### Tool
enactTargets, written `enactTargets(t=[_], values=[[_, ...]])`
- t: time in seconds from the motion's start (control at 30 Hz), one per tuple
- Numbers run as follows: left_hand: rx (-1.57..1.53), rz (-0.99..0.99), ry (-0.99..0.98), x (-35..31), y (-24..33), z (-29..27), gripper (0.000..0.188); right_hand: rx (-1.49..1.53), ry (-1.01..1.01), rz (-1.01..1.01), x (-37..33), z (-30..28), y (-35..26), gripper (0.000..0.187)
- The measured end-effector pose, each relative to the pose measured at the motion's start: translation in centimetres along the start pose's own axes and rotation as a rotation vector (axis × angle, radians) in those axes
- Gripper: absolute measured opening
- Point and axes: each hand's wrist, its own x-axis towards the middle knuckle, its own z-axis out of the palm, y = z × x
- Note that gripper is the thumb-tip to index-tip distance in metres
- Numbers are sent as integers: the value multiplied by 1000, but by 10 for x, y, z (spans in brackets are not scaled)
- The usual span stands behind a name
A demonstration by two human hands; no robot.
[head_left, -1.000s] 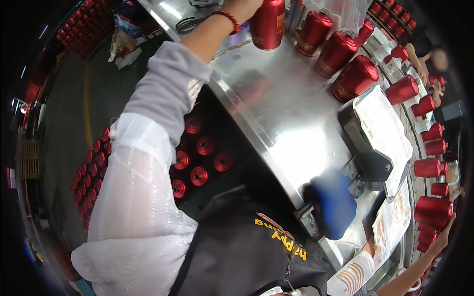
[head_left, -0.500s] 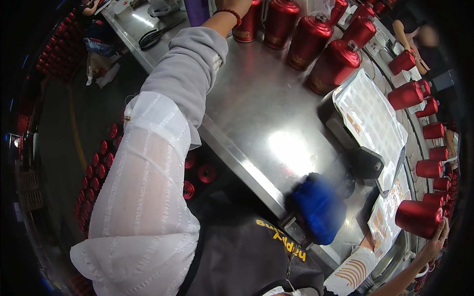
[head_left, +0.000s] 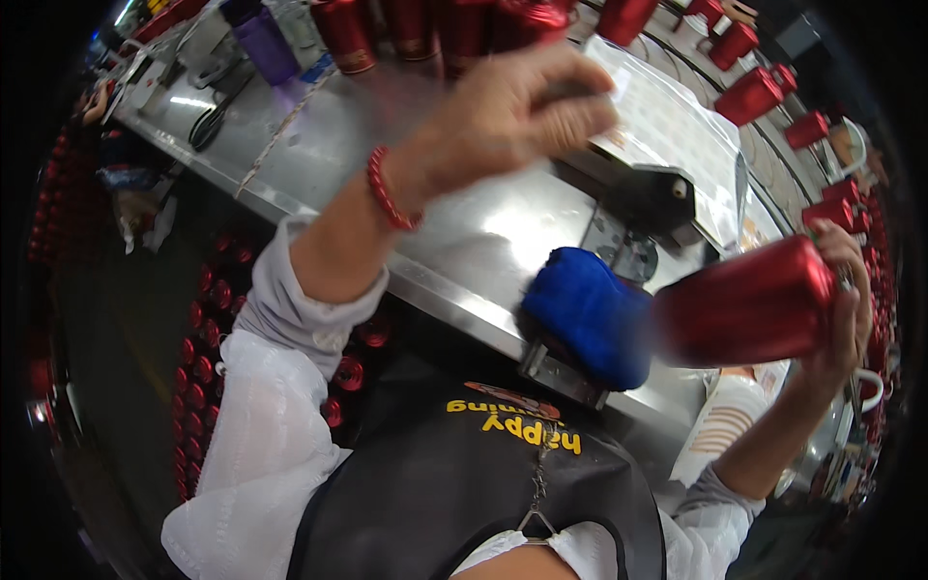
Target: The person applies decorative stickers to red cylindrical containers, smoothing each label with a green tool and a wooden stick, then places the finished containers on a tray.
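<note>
In my right hand [head_left: 843,290] is a glossy red metal bottle [head_left: 744,304], tipped on its side. My fingers wrap round its end at the right, and its left end is blurred. The bottle is beside a blue cloth-covered pad [head_left: 588,314] mounted at the table's near edge. My left hand [head_left: 517,116], wearing a red bead bracelet, hovers over the metal table [head_left: 445,237]. Its fingers are loosely bent, with a gap between thumb and forefinger; it is blurred and nothing shows in it. Behind it stand several red bottles [head_left: 343,34].
A sticker sheet [head_left: 667,126] lies on a black-ended holder [head_left: 667,203] right of my left hand. More red bottles [head_left: 749,95] stand along a curved conveyor [head_left: 677,48]. A purple bottle [head_left: 261,43] and scissors [head_left: 206,126] are far left. Red bottles [head_left: 208,343] crowd below the table.
My left hand has come back from the far bottles toward the table's middle. My right hand has carried the red bottle left and up, close to the blue pad. The view has shifted.
</note>
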Motion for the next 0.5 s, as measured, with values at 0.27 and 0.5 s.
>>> enactTargets(t=[0.27, 0.5], values=[[-798, -487, -25, -17, -26, 140, 56, 861, 257, 815, -31, 135, 47, 51], [-864, -521, 125, 4, -40, 148, 38, 888, 305, 797, -31, 154, 59, 49]])
